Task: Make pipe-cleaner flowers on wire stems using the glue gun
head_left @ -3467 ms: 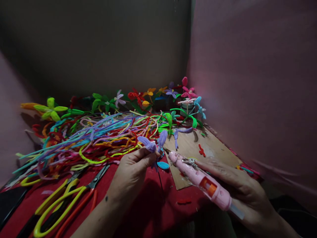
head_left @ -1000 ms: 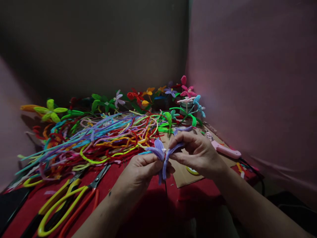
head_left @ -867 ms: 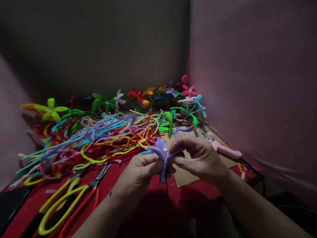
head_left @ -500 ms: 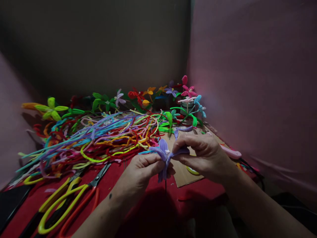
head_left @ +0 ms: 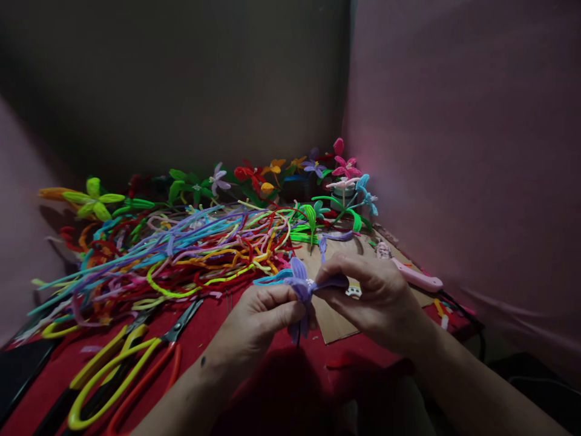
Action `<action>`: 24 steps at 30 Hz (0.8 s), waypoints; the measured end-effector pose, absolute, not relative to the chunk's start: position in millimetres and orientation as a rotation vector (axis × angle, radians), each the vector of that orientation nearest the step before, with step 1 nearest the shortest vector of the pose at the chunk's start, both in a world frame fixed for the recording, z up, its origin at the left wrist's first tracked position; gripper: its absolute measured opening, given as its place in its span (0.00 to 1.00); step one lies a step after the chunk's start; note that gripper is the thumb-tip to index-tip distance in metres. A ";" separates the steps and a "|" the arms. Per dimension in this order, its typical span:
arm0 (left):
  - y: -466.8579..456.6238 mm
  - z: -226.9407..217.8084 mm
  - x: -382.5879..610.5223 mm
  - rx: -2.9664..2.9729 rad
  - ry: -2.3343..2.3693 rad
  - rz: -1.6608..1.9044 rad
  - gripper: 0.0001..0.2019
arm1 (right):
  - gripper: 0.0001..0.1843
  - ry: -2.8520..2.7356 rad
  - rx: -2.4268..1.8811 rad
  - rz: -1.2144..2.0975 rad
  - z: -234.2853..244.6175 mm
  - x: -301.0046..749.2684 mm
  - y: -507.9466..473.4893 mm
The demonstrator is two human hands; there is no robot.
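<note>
A purple pipe-cleaner flower [head_left: 299, 272] with a small white centre is held up between both hands over the table's front part. My left hand [head_left: 267, 312] pinches it near its base, where a thin dark stem pokes out below. Thumb and fingers of my right hand [head_left: 370, 290] are closed on one petal that stretches out to the right. Part of the flower is hidden by my left fingers. Behind it, more purple petal pieces [head_left: 338, 236] lie on a cardboard sheet [head_left: 336, 315].
A heap of coloured pipe cleaners [head_left: 195, 242] fills the left and middle. Scissors [head_left: 122, 363] with yellow and red handles lie front left. A pink corded tool [head_left: 417, 275] rests at right. Finished flowers [head_left: 272, 169] stand along the back wall.
The flower has tilted and turned slightly in my left hand, its petals now spread differently. My right hand has shifted a little down and right, still on the petal.
</note>
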State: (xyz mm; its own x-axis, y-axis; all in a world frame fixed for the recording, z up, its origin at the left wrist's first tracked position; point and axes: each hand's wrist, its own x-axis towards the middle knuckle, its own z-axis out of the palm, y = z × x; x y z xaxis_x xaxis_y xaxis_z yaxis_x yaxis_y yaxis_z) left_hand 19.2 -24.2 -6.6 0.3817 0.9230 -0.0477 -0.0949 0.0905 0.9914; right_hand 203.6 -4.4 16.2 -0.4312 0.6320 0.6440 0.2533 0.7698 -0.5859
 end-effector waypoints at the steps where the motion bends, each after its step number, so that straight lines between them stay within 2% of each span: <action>1: -24.7 -6.7 19.4 1.245 0.868 0.920 0.09 | 0.06 -2.012 -0.651 0.548 14.7 203.9 -4.8; 4: -26.7 -6.0 19.6 1.282 0.861 0.911 0.09 | 0.07 -1.986 -0.605 0.623 11.2 204.6 -6.1; 11: -30.4 1.5 20.2 1.422 0.927 0.888 0.10 | 0.05 -2.042 -0.477 0.408 11.4 205.8 -9.2; 19: -34.1 1.8 21.5 1.432 0.951 0.911 0.09 | 0.05 -2.109 -0.488 0.379 10.5 205.8 -11.5; 21: -33.9 1.9 20.5 1.407 0.933 0.947 0.08 | 0.08 -2.047 -0.513 0.395 8.3 204.1 -12.8; 24: -32.4 2.1 17.5 1.377 0.918 1.028 0.07 | 0.19 -1.843 -0.621 0.542 2.4 201.7 -17.0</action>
